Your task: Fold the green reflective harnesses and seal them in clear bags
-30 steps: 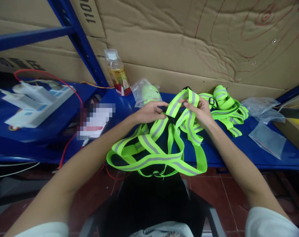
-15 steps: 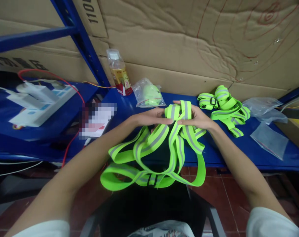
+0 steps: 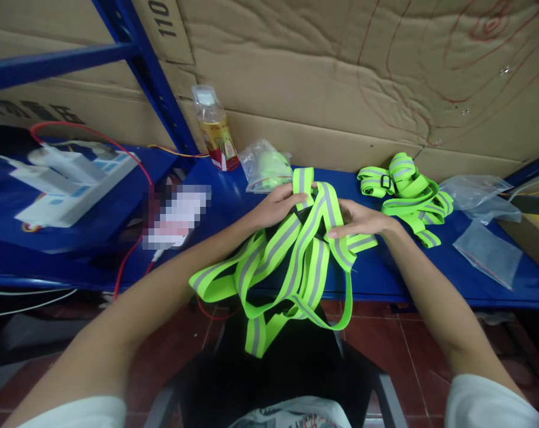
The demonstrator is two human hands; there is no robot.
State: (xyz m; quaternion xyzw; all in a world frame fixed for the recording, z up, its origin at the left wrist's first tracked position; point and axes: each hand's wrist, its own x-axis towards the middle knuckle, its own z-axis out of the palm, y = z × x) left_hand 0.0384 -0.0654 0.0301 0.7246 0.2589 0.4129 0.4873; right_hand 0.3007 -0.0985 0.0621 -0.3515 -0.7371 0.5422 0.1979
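A neon-green reflective harness [image 3: 305, 261] of elastic straps with grey stripes hangs in loops between my hands, over the front edge of the blue table [image 3: 367, 285]. My left hand [image 3: 278, 205] pinches a strap near the top, with a folded end sticking up above the thumb. Around another strap on the right side, my right hand [image 3: 358, 219] is closed, its thumb in front. A dark buckle piece shows between the hands, partly covered by straps. The lower loops dangle above my lap.
Another green harness [image 3: 414, 196] lies bunched at the back right, beside clear plastic bags [image 3: 489, 252]. Behind my left hand are a bagged green strap bundle [image 3: 271, 169] and a bottle [image 3: 216, 131]. A power strip [image 3: 73, 190] with cables and a blurred white item [image 3: 180, 214] are leftward.
My hands have moved slightly apart, my left hand raising a strap end. The lower loops have shifted; the black buckle at the bottom no longer shows, and one loop hangs lower.
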